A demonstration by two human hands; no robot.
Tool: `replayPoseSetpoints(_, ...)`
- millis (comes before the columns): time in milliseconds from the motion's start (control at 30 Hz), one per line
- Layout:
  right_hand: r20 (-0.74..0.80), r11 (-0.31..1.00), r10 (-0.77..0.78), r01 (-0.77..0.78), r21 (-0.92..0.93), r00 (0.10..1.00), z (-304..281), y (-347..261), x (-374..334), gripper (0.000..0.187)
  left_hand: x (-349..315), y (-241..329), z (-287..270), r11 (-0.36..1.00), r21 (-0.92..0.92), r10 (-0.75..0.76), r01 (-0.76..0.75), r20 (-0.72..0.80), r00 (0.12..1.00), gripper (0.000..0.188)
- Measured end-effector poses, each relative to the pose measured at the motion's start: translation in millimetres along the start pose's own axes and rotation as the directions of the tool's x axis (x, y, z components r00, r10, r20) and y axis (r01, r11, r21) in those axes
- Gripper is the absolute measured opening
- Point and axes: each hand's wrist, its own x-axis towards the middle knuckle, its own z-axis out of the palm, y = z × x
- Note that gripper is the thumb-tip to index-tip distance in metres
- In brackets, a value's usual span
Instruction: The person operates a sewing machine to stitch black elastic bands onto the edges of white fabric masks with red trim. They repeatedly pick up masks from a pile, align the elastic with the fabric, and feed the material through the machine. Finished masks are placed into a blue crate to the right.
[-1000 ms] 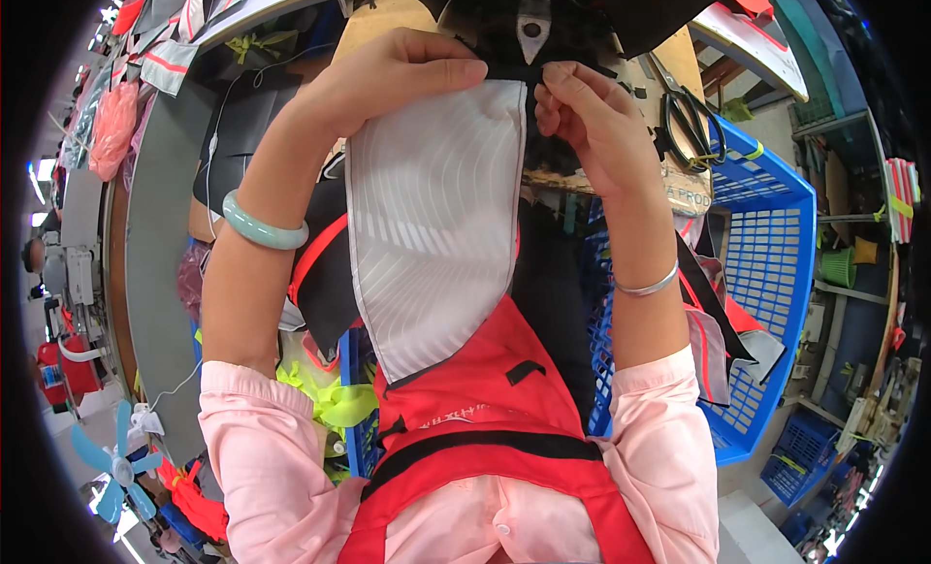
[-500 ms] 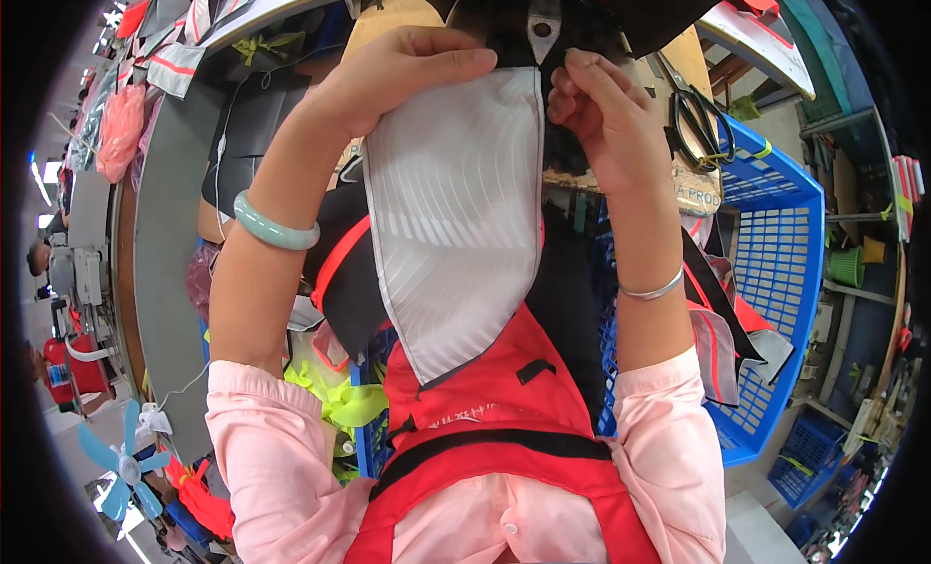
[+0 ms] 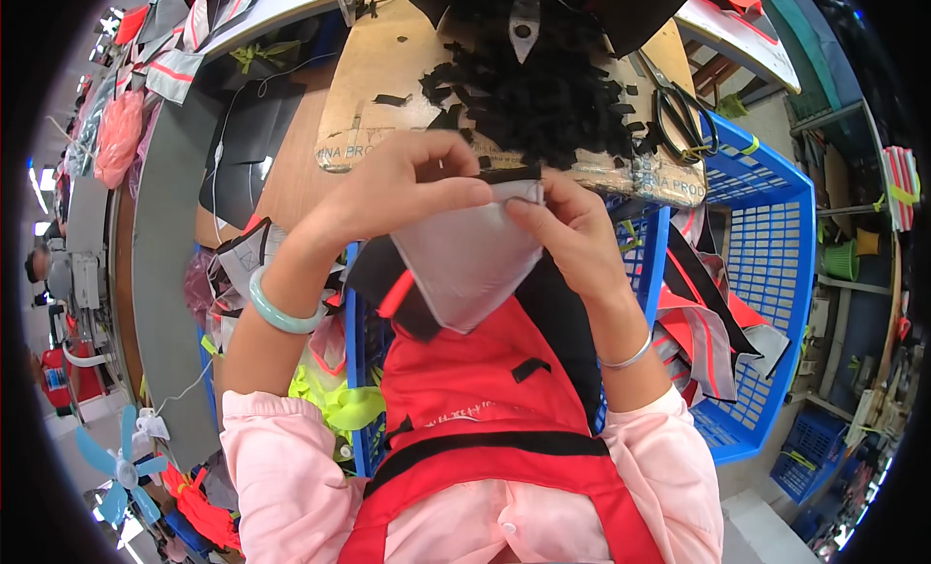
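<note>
A light grey fabric panel (image 3: pixel 467 258) with a dark edge hangs between my hands, above the red apron (image 3: pixel 485 380). My left hand (image 3: pixel 422 186), a pale green bangle on its wrist, is closed on the panel's upper left part. My right hand (image 3: pixel 574 225) pinches its upper right corner. A short black strip (image 3: pixel 509 174) shows along the top edge between the hands. Behind the panel hangs black cloth with a red stripe (image 3: pixel 398 292). Beyond my hands, a pointed metal piece with a hole (image 3: pixel 524 31) juts over a heap of black scraps (image 3: pixel 543 108).
The scraps lie on a worn wooden board (image 3: pixel 369 89). Black-handled scissors (image 3: pixel 684 123) rest at its right edge. A blue plastic basket (image 3: pixel 805 205) with red, grey and black pieces stands at the right. Yellow-green cloth (image 3: pixel 339 399) lies at the left, near a blue fan (image 3: pixel 124 467).
Both hands have come down toward me with the panel, away from the metal piece. The panel now looks folded or foreshortened, and the heap of black scraps shows.
</note>
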Motion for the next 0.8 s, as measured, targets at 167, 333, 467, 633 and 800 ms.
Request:
replayPoseSetpoints(167, -0.101, 0.975, 0.068, -0.045, 0.217, 0.993, -12.2, -2.6, -25.0, 0.017, -12.1, -50.0, 15.9, 0.979, -0.075, 0.187, -0.189, -0.034, 0.982, 0.022)
replayPoseSetpoints(333, -0.251, 0.893, -0.289, 0.166, -0.418, 0.924, -36.5, -18.3, -42.6, 0.038, -19.6, -19.5, 38.7, 0.972, -0.235, 0.001, 0.024, 0.107, 0.994, 0.015)
replayPoseSetpoints(467, 0.287, 0.324, -0.468, 0.465, -0.824, 0.836, 1.8, -70.3, -34.2, 0.062, -12.6, 9.3, 50.3, 0.971, -0.189, 0.162, -0.146, 0.068, 0.985, 0.016)
replayPoseSetpoints(633, 0.435, 0.296, -0.409, 0.568, -0.768, 0.802, 11.3, -72.4, -7.5, 0.061, -13.8, 17.9, 32.1, 0.936, -0.353, 0.060, -0.022, 0.097, 0.993, 0.021)
replayPoseSetpoints(800, 0.352, 0.538, -0.218, 0.413, -0.734, 0.910, 0.5, -60.2, -5.0, 0.035, -25.0, 11.7, 34.4, 0.941, -0.321, 0.131, -0.105, 0.059, 0.990, 0.019)
